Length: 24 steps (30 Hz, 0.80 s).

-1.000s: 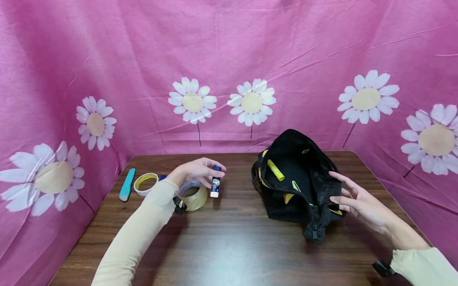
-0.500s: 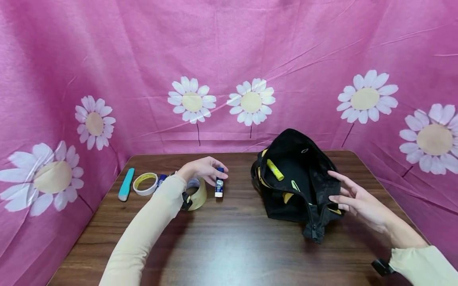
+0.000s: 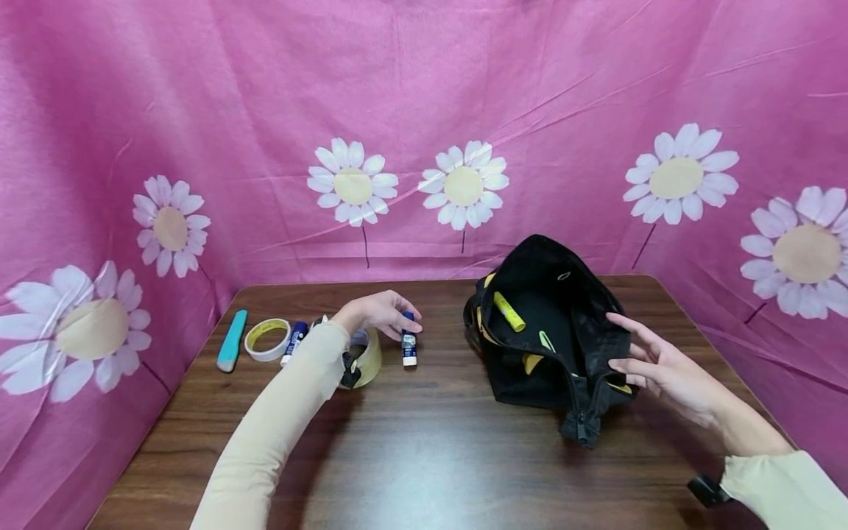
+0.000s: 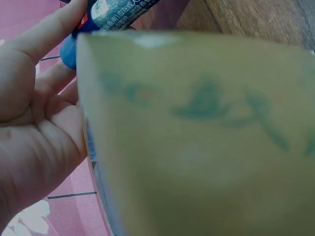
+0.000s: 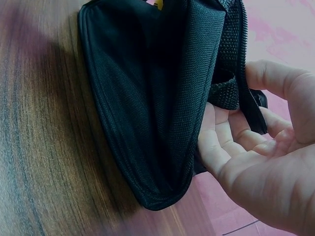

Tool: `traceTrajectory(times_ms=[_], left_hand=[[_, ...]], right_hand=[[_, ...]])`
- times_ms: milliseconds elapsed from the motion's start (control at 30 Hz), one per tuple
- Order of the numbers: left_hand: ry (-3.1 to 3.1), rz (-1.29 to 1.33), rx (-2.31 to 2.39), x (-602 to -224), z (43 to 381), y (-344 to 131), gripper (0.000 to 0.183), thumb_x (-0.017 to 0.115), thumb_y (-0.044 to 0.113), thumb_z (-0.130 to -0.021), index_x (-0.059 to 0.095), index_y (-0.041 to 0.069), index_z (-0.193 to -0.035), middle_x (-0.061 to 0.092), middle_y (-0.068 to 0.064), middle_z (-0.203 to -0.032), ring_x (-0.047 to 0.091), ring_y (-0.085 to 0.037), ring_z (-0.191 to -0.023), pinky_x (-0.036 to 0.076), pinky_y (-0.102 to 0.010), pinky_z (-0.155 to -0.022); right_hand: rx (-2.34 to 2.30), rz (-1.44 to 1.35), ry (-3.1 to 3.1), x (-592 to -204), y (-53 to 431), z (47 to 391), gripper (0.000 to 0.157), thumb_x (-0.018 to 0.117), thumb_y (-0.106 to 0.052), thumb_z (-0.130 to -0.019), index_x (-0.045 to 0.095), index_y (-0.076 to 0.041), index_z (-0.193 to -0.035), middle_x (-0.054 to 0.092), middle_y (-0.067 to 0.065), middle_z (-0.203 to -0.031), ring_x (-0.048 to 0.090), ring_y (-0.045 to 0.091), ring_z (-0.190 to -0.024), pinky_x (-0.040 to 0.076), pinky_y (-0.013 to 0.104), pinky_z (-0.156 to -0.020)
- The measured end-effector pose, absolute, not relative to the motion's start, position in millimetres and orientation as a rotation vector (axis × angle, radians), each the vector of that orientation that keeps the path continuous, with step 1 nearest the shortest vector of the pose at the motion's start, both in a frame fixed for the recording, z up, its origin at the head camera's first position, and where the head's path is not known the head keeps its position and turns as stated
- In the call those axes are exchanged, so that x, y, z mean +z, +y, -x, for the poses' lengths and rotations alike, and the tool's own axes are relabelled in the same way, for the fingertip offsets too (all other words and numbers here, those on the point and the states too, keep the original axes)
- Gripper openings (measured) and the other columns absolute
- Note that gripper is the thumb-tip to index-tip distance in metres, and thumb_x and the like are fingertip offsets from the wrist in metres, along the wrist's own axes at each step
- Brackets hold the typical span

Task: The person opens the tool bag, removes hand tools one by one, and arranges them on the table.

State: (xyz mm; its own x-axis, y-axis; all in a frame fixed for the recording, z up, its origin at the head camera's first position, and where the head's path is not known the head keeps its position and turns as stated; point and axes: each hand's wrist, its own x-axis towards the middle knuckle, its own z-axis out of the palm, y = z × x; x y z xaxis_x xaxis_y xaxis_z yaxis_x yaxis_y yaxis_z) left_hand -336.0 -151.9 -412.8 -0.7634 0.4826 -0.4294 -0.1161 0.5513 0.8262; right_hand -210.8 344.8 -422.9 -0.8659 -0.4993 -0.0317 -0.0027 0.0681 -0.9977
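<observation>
My left hand (image 3: 379,311) pinches the blue cap end of a glue stick (image 3: 409,350) between thumb and fingers, its white end toward me. Just behind that hand stands a roll of clear tape (image 3: 369,364), partly hidden by the wrist; it fills much of the left wrist view, with the glue stick (image 4: 123,11) beyond it. My right hand (image 3: 682,381) holds the right edge of an unzipped black bag (image 3: 530,391). In the right wrist view, the thumb lies at the zipper edge and the fingers behind the fabric. Inside the bag lie a yellow highlighter (image 3: 509,312) and a small green item (image 3: 546,341).
To the left, on the wooden table (image 3: 424,456), lie a teal box cutter (image 3: 232,341), a white tape roll (image 3: 265,357) with a yellow core, and a second glue stick (image 3: 296,340). A pink flowered cloth (image 3: 411,88) hangs behind and at both sides.
My left hand has shifted slightly right with the glue stick, and the second glue stick now shows more behind the forearm. My right hand keeps its place on the bag.
</observation>
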Motion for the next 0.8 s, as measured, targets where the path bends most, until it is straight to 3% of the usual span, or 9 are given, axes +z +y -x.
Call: traceTrajectory(times_ms=[333,500,600,667,800], left_hand=[[2.310,-0.366,0.777,-396.9,337.2,-146.0,0.038,0.074,0.025,-0.095,0.067,0.002,-0.124,0.073,-0.010,-0.100,0.071,-0.024,-0.089,0.058,-0.043,-0.087],[2.295,-0.323,0.754,-396.7,339.5,-150.2,0.033,0.071,0.023,-0.097,0.068,0.000,-0.120,0.073,-0.011,-0.099,0.074,-0.029,-0.092,0.056,-0.041,-0.092],[2.301,-0.291,0.746,-398.1,339.2,-154.1,0.034,0.071,0.021,-0.098,0.066,-0.003,-0.121,0.073,-0.011,-0.098,0.074,-0.029,-0.092,0.053,-0.037,-0.097],[2.323,-0.282,0.719,-399.3,339.1,-155.9,0.035,0.071,0.020,-0.098,0.065,-0.004,-0.122,0.072,-0.011,-0.097,0.074,-0.028,-0.091,0.052,-0.034,-0.098],[2.352,-0.278,0.668,-400.4,339.0,-157.6,0.031,0.069,0.019,-0.099,0.066,-0.005,-0.119,0.071,-0.011,-0.098,0.073,-0.027,-0.091,0.054,-0.032,-0.093]], right_hand=[[-1.841,0.490,2.023,-421.5,346.5,211.2,0.074,0.049,0.001,-0.105,0.015,-0.030,-0.163,0.061,-0.003,-0.124,0.058,0.006,-0.081,0.053,0.025,-0.075],[-1.882,0.560,1.968,-423.3,347.0,212.5,0.074,0.047,0.004,-0.105,0.014,-0.027,-0.163,0.059,-0.004,-0.130,0.060,0.005,-0.084,0.054,0.024,-0.077],[-1.905,0.599,1.915,-424.9,347.8,213.4,0.073,0.044,0.006,-0.105,0.013,-0.026,-0.163,0.059,-0.005,-0.133,0.063,0.006,-0.095,0.049,0.021,-0.063],[-1.913,0.608,1.894,-425.9,348.3,213.8,0.073,0.044,0.006,-0.105,0.013,-0.026,-0.163,0.060,-0.006,-0.132,0.063,0.005,-0.093,0.042,0.022,-0.054],[-1.921,0.615,1.879,-427.6,349.1,213.9,0.073,0.043,0.006,-0.105,0.013,-0.026,-0.163,0.058,-0.008,-0.134,0.064,0.005,-0.100,0.046,0.019,-0.057]])
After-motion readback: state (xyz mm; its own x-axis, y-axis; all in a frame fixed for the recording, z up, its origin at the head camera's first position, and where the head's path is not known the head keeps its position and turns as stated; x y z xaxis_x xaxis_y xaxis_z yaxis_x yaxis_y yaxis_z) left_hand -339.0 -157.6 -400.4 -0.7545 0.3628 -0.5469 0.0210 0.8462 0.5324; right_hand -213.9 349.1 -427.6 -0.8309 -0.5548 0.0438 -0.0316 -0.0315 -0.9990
